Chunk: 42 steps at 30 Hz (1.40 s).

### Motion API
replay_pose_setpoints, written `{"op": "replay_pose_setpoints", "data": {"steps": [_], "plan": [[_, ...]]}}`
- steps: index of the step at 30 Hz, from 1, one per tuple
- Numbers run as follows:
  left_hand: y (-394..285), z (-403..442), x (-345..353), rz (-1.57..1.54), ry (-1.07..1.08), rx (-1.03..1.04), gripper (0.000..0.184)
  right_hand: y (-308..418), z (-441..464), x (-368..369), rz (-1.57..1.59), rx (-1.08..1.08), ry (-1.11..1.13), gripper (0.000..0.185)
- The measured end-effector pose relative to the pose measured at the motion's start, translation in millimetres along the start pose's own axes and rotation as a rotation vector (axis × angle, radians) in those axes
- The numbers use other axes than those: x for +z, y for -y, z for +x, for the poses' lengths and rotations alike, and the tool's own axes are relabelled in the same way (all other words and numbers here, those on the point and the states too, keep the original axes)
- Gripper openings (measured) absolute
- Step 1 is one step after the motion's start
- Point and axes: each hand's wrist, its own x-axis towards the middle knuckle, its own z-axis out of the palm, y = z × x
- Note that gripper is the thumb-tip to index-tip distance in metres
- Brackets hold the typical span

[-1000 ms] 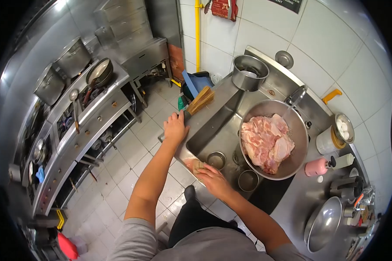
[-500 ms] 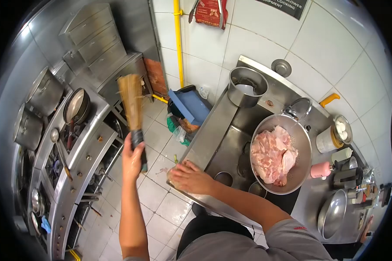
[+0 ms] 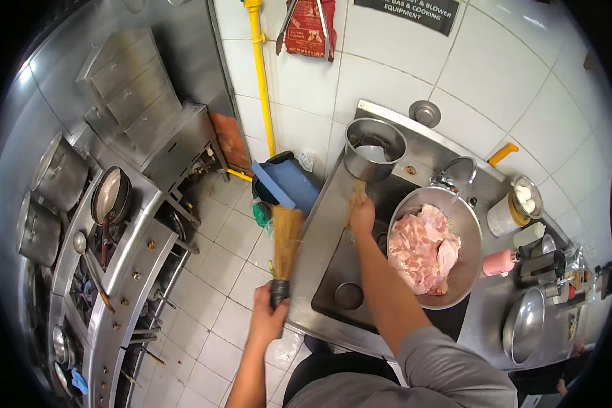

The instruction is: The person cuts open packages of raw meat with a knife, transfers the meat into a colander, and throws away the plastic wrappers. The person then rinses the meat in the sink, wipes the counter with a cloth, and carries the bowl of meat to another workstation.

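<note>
view: head, looking down on the sink counter (image 3: 321,239) at centre right and the stove (image 3: 126,272) at left.
left hand: fingers closed round the dark-wrapped handle of the brush (image 3: 285,234), the hand (image 3: 266,313) near the counter's left edge.
brush: upright in the picture, straw bristles above the fist; the fingers cover part of the handle.
right hand: over the sink's left rim, just below the pot (image 3: 375,146); fingers curled at a tan thing (image 3: 356,196), the hand (image 3: 362,216) blurred, so i cannot tell whether they grip it or press on it.
tan thing: partly under the fingers, too smeared to name.
sink: its basin (image 3: 343,272) is partly hidden by the right forearm and the wide bowl (image 3: 469,265) of raw meat (image 3: 421,248).
pot: contents dim, with something pale inside.
sign: the wall sign (image 3: 408,12) is cut off at the top.
lower right corner: a dark shape, too dim to make out.
counter edge: slants down past the brush; the bristle tips lie beside it in view, height over it unclear.
floor: a strip of tiles (image 3: 214,272) runs between stove and counter, with the bin (image 3: 279,187) at its far end.
bowl side: the meat bowl's rim stands close to the right forearm; the faucet (image 3: 464,163) is behind the bowl.
</note>
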Motion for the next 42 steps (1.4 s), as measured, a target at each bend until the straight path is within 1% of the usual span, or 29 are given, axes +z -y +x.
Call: {"op": "replay_pose_setpoints", "data": {"steps": [1, 3, 5, 7, 8, 10, 11, 12, 14, 16, 17, 18, 19, 20, 21, 22, 24, 25, 27, 28, 30, 31, 32, 35, 36, 38, 39, 41, 42], "plan": [[-11.4, 8.6, 11.4, 0.027, 0.003, 0.029, 0.058, -10.1, -15.6, -3.2, 0.122, 0.284, 0.027, 0.042], [-30.2, 25.6, 36.2, 0.053, 0.025, 0.061, 0.057, -39.1, -57.7, 4.0, 0.576, 0.500, -0.107, 0.046], [-44.0, 46.5, 59.5, 0.207, 0.005, 0.021, 0.056, -57.8, -98.3, -25.6, 0.846, 0.837, 0.258, 0.052], [-31.1, 70.5, 73.8, 0.335, 0.044, 0.052, 0.056, -91.6, -135.2, -39.0, 0.806, 0.834, 0.523, 0.057], [-30.7, 79.6, 75.2, 0.463, 0.062, 0.079, 0.055, -95.8, -152.9, -51.0, 0.816, 0.841, 0.505, 0.057], [-32.6, 89.5, 75.0, 0.523, 0.036, 0.088, 0.054, -95.5, -183.2, -76.3, 0.462, 0.584, 0.632, 0.052], [-34.2, 90.2, 75.4, 0.578, -0.006, 0.085, 0.053, -86.0, -192.0, -92.0, 0.473, 0.593, 0.622, 0.052], [-34.8, 89.3, 78.0, 0.584, 0.002, 0.092, 0.053, -68.1, -197.8, -111.0, 0.551, 0.634, 0.659, 0.044], [-38.6, 82.1, 83.7, 0.689, -0.207, 0.314, 0.054, -67.6, -203.3, -120.1, 0.642, 0.686, 0.695, 0.036], [-39.5, 61.3, 96.6, 0.678, -0.215, 0.401, 0.050, -73.7, -205.9, -120.9, 0.651, 0.569, 0.743, 0.034], [-34.9, 42.6, 110.3, 0.239, -0.117, 0.307, 0.048, -69.7, -207.2, -119.6, 0.671, 0.580, 0.720, 0.034], [-33.9, 24.1, 125.3, -0.196, -0.003, 0.193, 0.048, -60.2, -210.4, -119.2, 0.631, 0.293, 0.536, 0.035], [-41.1, 5.9, 141.8, -0.536, 0.095, -0.116, 0.051, -49.3, -212.1, -122.8, 0.566, 0.017, 0.344, 0.036], [-52.5, -8.6, 154.4, -0.859, 0.186, -0.445, 0.056, -29.1, -211.4, -136.8, 0.521, -0.029, 0.370, 0.036], [-70.2, -12.0, 158.2, -1.174, 0.402, -0.689, 0.066, -4.0, -212.1, -153.5, 0.477, -0.076, 0.401, 0.037], [-81.8, -14.3, 164.2, -1.349, 0.356, -0.817, 0.067, 11.6, -215.7, -162.4, 0.536, -0.066, 0.482, 0.042], [-57.5, -6.0, 182.8, -1.558, 0.626, -0.513, 0.051, 1.6, -217.8, -140.0, 0.337, -0.666, 0.321, 0.030], [-31.3, -1.2, 189.8, -1.551, 0.641, -0.517, 0.051, 7.6, -218.0, -153.8, 0.335, -0.660, 0.307, 0.030], [-0.5, 7.6, 192.5, -1.422, 0.231, -0.485, 0.046, 18.0, -222.3, -178.8, 0.354, -0.780, 0.379, 0.030], [1.7, 13.8, 199.1, -1.421, 0.244, -0.483, 0.046, 15.6, -221.5, -181.2, 0.349, -0.780, 0.368, 0.030], [5.2, 23.7, 212.5, -1.697, 0.857, 0.063, 0.040, 12.5, -223.7, -182.7, 0.283, -0.725, 0.491, 0.029], [67.2, 15.8, 236.2, -1.247, 0.424, 0.076, 0.039, 10.3, -216.9, -178.3, 0.295, -0.760, 0.444, 0.032], [63.7, 16.3, 236.6, -1.245, 0.430, 0.077, 0.039, 7.2, -212.4, -174.4, 0.294, -0.758, 0.438, 0.032], [38.7, 22.9, 235.6, -0.176, 0.261, 0.197, 0.037, 0.0, -204.3, -164.4, 0.221, -0.480, 0.395, 0.027], [20.3, 22.9, 237.4, -0.176, 0.262, 0.201, 0.037, -2.0, -203.1, -158.2, 0.221, -0.481, 0.391, 0.027], [-57.2, 17.5, 231.2, -1.160, -0.154, -0.551, 0.029, -22.6, -203.7, -125.7, 0.432, -0.096, 0.360, 0.022], [-55.4, 19.6, 228.6, -1.160, -0.154, -0.548, 0.029, -30.4, -203.3, -113.4, 0.434, -0.098, 0.359, 0.022], [-45.5, 24.4, 221.4, -0.598, 0.028, -0.195, 0.030, -42.1, -205.5, -93.9, 0.869, 0.452, 0.313, 0.019], [-41.0, 28.2, 219.0, -0.599, 0.033, -0.195, 0.030, -47.1, -206.5, -86.8, 0.868, 0.453, 0.309, 0.019]]}}
